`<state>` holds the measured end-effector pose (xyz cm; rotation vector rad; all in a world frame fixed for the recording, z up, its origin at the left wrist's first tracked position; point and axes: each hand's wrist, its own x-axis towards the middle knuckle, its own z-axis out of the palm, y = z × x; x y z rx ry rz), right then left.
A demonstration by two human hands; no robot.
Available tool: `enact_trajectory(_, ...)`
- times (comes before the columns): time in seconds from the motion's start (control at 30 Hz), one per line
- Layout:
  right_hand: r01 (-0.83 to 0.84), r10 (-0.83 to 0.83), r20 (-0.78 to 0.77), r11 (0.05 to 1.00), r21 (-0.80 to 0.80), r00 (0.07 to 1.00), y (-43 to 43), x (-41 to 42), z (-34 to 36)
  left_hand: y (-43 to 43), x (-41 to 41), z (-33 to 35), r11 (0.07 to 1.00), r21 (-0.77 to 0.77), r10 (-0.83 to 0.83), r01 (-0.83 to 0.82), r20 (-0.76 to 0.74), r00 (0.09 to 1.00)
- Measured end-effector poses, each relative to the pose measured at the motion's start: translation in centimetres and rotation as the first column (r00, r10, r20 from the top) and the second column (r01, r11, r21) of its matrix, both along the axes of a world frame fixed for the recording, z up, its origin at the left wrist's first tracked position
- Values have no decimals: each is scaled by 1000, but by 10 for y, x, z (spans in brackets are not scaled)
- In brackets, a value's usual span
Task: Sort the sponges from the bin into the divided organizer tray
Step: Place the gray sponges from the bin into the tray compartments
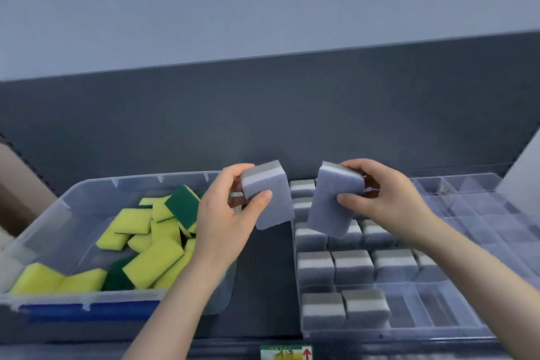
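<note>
Head view: my left hand [225, 213] pinches a grey two-layer foam sponge [271, 199], thumb on its broad face, above the gap between the clear plastic bin [96, 193] and the clear divided organizer tray [438, 316]. My right hand [388, 202], the nearer to the tray, grips a second grey sponge [333, 204], long axis near upright, over the tray's filled rows. Soft yellow-green sponges [152, 260] lie in the bin.

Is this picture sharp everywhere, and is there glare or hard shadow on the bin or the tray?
Head view: the light is soft and even, no hard shadows; the bin shows only faint sheen; the left hand and right hand are fairly sharp; the empty right compartments of the tray look smeared; the label at the bottom edge is too blurred to read.
</note>
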<state>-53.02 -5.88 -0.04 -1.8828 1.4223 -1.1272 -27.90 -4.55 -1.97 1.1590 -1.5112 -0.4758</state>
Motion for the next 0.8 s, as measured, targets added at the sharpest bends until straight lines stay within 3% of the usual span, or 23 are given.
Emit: enact_trajectory(0.8, 157, -186, 288, 980, 122, 939, 92, -156, -61, 69, -163, -51, 977, 167, -99, 134, -202, 974)
